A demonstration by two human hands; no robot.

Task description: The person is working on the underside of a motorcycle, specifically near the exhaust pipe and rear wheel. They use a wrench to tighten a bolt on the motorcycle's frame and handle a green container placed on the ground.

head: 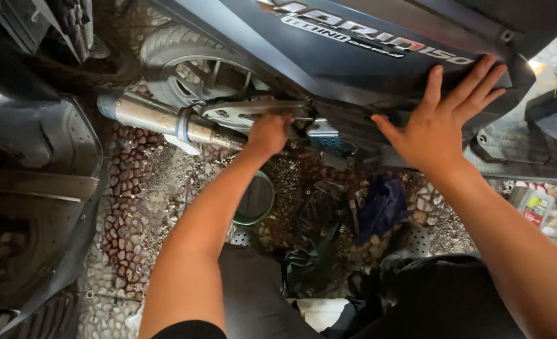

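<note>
The left hand (pixel 269 133) is curled shut around a part under the scooter's dark side panel (pixel 354 59). The right hand (pixel 438 122) lies open and flat on that panel. The left hand might slip and scrape on the metal exhaust pipe (pixel 159 119) just beside it.

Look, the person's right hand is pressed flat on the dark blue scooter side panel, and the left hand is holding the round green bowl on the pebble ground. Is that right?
Not quite. The left hand is not on the round green bowl; it reaches under the scooter, beside the silver metal exhaust pipe, and the bowl sits untouched below it. The right hand is pressed flat on the dark blue scooter side panel, as the head view shows.
</note>
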